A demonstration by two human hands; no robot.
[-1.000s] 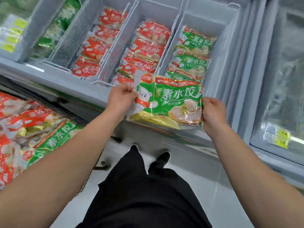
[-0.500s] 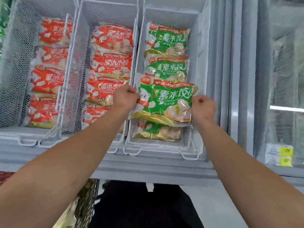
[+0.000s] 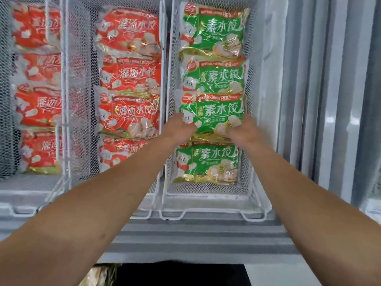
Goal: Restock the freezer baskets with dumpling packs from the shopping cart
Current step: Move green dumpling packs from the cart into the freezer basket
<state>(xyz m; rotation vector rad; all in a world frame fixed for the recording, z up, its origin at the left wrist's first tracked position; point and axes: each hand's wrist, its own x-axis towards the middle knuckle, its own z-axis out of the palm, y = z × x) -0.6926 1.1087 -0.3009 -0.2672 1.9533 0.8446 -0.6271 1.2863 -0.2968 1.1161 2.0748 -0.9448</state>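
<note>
In the rightmost wire basket [image 3: 252, 195] of the freezer, we hold a green dumpling pack [image 3: 212, 112] between both hands, third slot in a row of four green packs. Left hand [image 3: 179, 129] grips the pack's near-left corner, fingers curled round the edge; right hand [image 3: 242, 131] grips the near-right corner the same way. Both grips clenched on the pack, neither released. Two-handed hold makes sense: the bag is floppy, and corner grips keep it flat and label-up so it drops in square with its neighbours.

The pack's far edge overlaps the second green pack [image 3: 214, 77]; its near edge lies over the nearest green pack [image 3: 206, 164]. We judge it nearly seated, shingled like the others so each label shows. The farthest green pack [image 3: 212, 29] sits at the far end. Whether the held pack already rests on the ones beneath we cannot tell, since the hands hide the near edge.

Sorting is by colour: the middle basket [image 3: 162, 89] to the left holds red dumpling packs [image 3: 128, 116] in the same overlapped row, and the left basket [image 3: 64, 100] holds more red ones [image 3: 37, 108], blurred. So green goes right only.

The basket fronts hook over the freezer's near rim [image 3: 206, 230]. At the bottom left edge a scrap of packaging [image 3: 97, 275] shows, likely the cart, too little to say.

Next move, we judge: let go of both corners and go back for another pack. Risk: a crooked pack slides off the stack.
</note>
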